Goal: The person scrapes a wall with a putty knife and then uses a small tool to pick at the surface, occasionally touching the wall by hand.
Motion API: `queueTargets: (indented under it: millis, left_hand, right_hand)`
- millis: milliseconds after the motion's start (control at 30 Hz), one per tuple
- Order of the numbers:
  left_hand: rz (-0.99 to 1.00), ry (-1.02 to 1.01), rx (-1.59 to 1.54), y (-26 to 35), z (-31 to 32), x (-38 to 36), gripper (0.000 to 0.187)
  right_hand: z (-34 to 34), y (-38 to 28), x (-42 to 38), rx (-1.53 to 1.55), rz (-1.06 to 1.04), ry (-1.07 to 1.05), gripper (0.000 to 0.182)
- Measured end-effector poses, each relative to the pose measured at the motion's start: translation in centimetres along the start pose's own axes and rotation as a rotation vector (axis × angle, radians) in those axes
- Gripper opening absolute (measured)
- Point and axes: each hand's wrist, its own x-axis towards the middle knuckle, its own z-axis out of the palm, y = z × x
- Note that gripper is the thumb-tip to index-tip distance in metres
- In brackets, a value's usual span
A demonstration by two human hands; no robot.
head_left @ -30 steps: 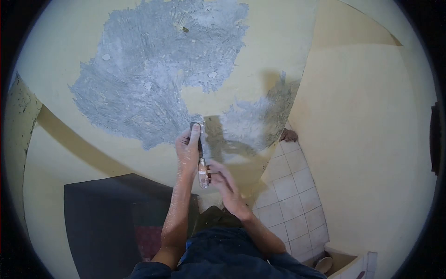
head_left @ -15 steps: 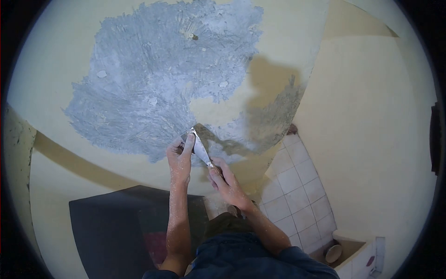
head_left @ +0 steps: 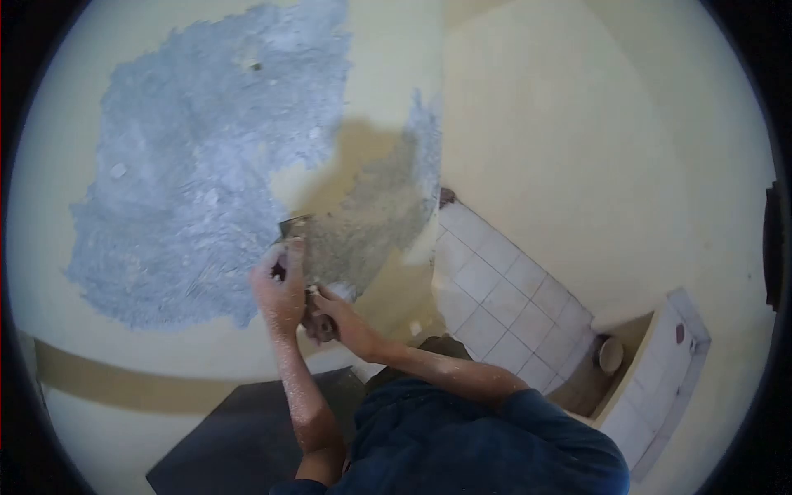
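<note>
Head view: raised against a yellow wall point(head_left: 511, 107), both hands dusted white. Left hand point(head_left: 279, 290) closed around the upper part of a paint scraper point(head_left: 299, 243), fingers curled over the blade's back, thumb side toward the wall. Right hand point(head_left: 337, 318) just beside and below it, wrapped on the scraper's handle, knuckles touching the left palm; handle itself mostly hidden between the two hands. Scraper blade pressed flat to the wall at the lower edge of a remaining yellow strip, between a large scraped grey patch point(head_left: 190, 173) on the left and a smaller grey patch point(head_left: 396, 198) on the right. Dark shadow of hands and head cast over the smaller patch. Below the patches, a darker yellow band point(head_left: 107, 384) across the wall. Lower centre, blue sleeve point(head_left: 495, 445) and shoulder of the same person. Under the arms, a dark doorway or panel point(head_left: 247, 445); cannot tell which. To the right, a white tiled section point(head_left: 495, 297) at the corner, and further right a small pale bowl point(head_left: 611, 353) in a tiled recess.
</note>
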Motion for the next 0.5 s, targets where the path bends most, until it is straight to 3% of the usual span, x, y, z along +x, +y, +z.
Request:
queueTargets:
  millis: [267,367,467,500]
  left_hand:
    - [0.193,0.002,0.511,2.2,-4.4,3.5,0.040]
    - [0.476,0.010,0.801,2.4,-5.5,4.8,0.038]
    - [0.280,-0.166,0.827,4.2,-5.8,5.6,0.037]
    - [0.299,-0.168,0.846,4.1,-5.5,5.8,0.036]
  right_hand:
    - [4.7,0.9,5.0,0.107,-0.060,-0.186,0.041]
    - [6.5,2.5,6.4,0.242,-0.079,-0.191,0.048]
    - [6.9,1.7,5.9,0.270,-0.023,-0.243,0.053]
    - [7.1,1.2,5.6,0.306,0.004,-0.247,0.053]
